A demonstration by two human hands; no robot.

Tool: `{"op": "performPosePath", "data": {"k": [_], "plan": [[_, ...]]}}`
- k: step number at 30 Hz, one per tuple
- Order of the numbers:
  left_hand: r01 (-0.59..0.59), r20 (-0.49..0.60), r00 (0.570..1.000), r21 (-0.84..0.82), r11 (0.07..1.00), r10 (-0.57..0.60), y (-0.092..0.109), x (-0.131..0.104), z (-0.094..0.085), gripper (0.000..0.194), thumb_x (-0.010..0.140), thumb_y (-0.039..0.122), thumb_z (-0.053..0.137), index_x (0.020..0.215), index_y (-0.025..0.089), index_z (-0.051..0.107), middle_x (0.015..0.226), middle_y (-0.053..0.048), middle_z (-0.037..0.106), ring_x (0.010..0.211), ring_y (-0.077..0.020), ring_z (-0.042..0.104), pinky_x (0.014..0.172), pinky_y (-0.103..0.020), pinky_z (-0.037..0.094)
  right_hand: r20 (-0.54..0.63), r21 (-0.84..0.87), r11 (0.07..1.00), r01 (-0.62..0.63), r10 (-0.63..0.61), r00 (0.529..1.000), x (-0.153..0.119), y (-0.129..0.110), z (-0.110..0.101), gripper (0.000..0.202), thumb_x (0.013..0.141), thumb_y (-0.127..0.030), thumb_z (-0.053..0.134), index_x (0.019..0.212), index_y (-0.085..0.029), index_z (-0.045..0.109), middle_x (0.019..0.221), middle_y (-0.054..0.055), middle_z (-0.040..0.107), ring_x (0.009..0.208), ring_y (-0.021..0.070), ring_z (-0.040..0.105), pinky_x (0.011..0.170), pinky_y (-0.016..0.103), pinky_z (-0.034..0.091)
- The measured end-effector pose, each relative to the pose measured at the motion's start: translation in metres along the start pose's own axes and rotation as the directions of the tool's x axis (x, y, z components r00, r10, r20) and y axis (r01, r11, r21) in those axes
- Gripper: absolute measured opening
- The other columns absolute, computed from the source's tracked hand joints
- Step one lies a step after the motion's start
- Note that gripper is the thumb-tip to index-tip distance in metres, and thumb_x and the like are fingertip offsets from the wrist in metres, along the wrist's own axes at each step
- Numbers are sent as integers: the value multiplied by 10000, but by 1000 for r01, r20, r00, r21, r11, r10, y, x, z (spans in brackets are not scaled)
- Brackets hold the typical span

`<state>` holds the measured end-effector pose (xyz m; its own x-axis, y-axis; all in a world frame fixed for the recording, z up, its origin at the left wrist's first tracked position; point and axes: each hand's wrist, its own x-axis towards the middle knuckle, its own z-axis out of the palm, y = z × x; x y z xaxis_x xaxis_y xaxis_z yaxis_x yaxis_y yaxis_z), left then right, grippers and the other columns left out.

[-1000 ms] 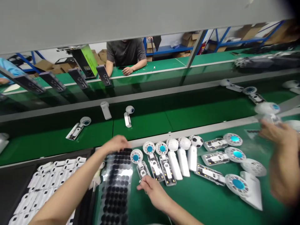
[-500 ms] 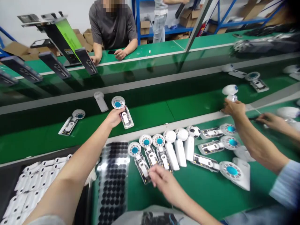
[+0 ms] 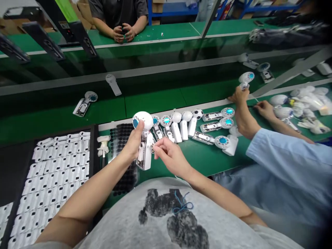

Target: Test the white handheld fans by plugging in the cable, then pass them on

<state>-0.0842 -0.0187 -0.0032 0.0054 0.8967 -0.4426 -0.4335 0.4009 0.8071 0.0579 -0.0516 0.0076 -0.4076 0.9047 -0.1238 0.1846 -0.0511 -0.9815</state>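
Observation:
My left hand is closed round a white handheld fan close in front of me. The fan stands nearly upright, its round head at the top, and its open handle shows the parts inside. My right hand is at the handle's right side, thumb and forefinger pinched together. Whatever is between those fingertips is too small to make out. Just behind, several more fans lie in a row, some with open handles and blue discs, some with white covers. One has a football-patterned head.
At left lies a black tray of white shells. Beside it are a sheet of black round pads and a tool with a wrapped head. A co-worker's hand holds a fan at right. Beyond runs a green conveyor with fans.
My left hand has brought the fan from the conveyor back towards me and turned it. My right hand has moved up beside it. The view has tilted down, and the person opposite has joined hands.

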Motion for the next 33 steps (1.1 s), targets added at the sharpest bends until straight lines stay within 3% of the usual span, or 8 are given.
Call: {"op": "performPosePath", "data": {"k": [3, 9, 13, 16, 19, 24, 30, 33], "plan": [[-51, 49, 998, 71, 996, 47, -1, -13, 12, 577, 591, 676, 616, 777, 130, 597, 566, -4, 587, 485, -120, 535, 463, -223, 388, -34, -52, 999, 8, -10, 999, -13, -4, -2, 91, 855, -245, 484, 780, -194, 485, 584, -34, 566, 532, 96, 509, 538, 220, 389], [-153, 214, 974, 414, 897, 67, -7, -27, 27, 489, 699, 511, 641, 1002, 128, 609, 907, -67, 674, 789, -184, 599, 725, -279, 437, -34, -267, 963, -33, 25, 999, -36, 0, -17, 119, 831, -209, 486, 716, -197, 458, 533, -47, 524, 483, 97, 471, 531, 234, 368], [-113, 313, 948, 510, 853, -61, -15, -33, 34, 475, 748, 525, 577, 1013, 131, 612, 908, -75, 674, 850, -213, 590, 786, -317, 424, -4, -141, 984, -110, 111, 994, -50, 15, -21, 112, 832, -218, 474, 724, -198, 456, 538, -45, 543, 504, 104, 484, 542, 232, 380], [-118, 330, 942, 512, 851, -68, -21, -39, 39, 455, 779, 524, 539, 1006, 136, 611, 936, -83, 663, 933, -228, 570, 834, -330, 407, -51, -45, 993, -109, 107, 993, -61, 23, -19, 104, 845, -239, 461, 750, -196, 467, 573, -42, 556, 545, 108, 510, 578, 236, 400], [-139, 347, 936, 517, 845, -59, -25, -45, 45, 419, 785, 516, 534, 964, 147, 619, 921, -80, 659, 971, -236, 555, 840, -332, 406, -56, -64, 993, -104, 100, 993, -69, 25, -20, 117, 850, -239, 459, 741, -198, 468, 576, -45, 554, 547, 106, 507, 594, 239, 396], [-108, 355, 928, 542, 834, -111, -34, -45, 48, 389, 771, 520, 540, 893, 158, 611, 740, -50, 633, 795, -218, 579, 719, -323, 442, -4, -31, 990, -138, 138, 990, -77, 29, -28, 121, 843, -252, 463, 734, -199, 451, 565, -47, 541, 537, 105, 484, 570, 236, 377], [-331, 459, 889, 643, 691, -1, -69, -45, 68, 354, 661, 365, 676, 901, 129, 566, 859, -55, 620, 785, -186, 553, 752, -338, 442, -67, 82, 977, -194, 200, 977, -99, 40, -43, 133, 801, -272, 502, 719, -173, 464, 588, -62, 409, 503, 72, 331, 481, 210, 277], [-357, 468, 883, 672, 649, 1, -86, -53, 86, 338, 680, 354, 649, 916, 133, 551, 876, -67, 623, 806, -200, 557, 764, -357, 442, -56, 155, 956, -248, 259, 964, -125, 35, -58, 197, 802, -332, 511, 699, -170, 468, 556, -74, 363, 481, 63, 286, 459, 206, 237]]}}
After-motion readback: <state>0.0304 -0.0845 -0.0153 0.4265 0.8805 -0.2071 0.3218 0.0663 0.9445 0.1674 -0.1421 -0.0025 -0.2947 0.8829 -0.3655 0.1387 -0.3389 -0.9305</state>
